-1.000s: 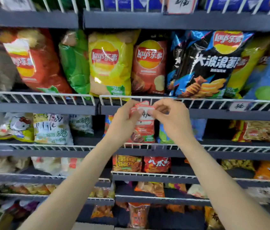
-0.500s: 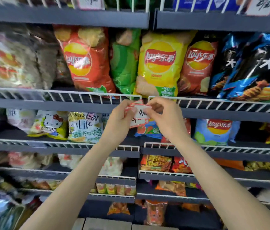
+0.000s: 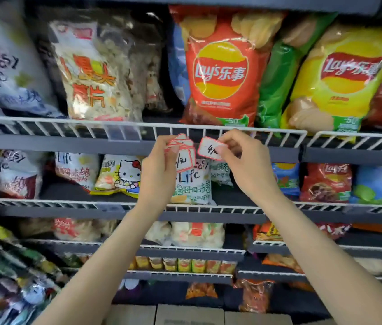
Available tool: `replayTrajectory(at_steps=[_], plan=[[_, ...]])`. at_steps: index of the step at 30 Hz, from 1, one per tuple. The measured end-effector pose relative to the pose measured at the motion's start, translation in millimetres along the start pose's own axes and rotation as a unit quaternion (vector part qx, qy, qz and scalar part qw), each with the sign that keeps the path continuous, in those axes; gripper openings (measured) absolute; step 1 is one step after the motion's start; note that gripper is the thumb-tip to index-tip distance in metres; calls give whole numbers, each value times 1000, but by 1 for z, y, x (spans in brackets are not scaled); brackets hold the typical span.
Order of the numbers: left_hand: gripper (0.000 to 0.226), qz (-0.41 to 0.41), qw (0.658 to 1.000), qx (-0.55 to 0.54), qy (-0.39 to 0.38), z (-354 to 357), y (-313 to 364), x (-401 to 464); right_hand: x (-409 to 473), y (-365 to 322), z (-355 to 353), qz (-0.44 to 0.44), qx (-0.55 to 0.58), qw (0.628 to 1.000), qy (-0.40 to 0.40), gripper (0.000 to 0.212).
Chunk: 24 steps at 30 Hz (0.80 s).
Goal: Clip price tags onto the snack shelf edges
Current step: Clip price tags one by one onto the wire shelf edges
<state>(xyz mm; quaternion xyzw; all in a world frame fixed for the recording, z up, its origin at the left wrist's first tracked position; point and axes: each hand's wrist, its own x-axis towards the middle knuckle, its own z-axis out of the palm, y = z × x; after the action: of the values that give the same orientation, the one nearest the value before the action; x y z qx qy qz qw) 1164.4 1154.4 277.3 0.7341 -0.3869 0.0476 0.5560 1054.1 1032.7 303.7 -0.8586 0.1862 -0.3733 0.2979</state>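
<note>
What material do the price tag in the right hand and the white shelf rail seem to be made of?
Price tag, pinched by the right hand: likely thin matte card or paper, flat, white with a red border and handwritten ink. Shelf rail: likely metal wire with a white coating, thin straight bars with a slight sheen.

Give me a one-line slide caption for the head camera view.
Right hand pinches a single price tag below the wire shelf edge; left hand holds the remaining tag stack.

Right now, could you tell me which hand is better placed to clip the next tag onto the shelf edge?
The right hand: it pinches a single price tag just below the wire rail, while the left hand holds the stack of tags.
</note>
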Motion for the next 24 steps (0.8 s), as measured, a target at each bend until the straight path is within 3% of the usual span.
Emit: replayTrajectory(at_steps=[10,18,24], plan=[[15,14,998,-57,-30,-94,-70,21,21,-71,104,-9,12,997,76,9],[36,22,995,-87,-34,-110,-74,22,21,-85,120,4,-7,993,120,11],[39,28,995,-88,-45,-114,-79,23,23,-90,126,-10,-5,993,121,9]])
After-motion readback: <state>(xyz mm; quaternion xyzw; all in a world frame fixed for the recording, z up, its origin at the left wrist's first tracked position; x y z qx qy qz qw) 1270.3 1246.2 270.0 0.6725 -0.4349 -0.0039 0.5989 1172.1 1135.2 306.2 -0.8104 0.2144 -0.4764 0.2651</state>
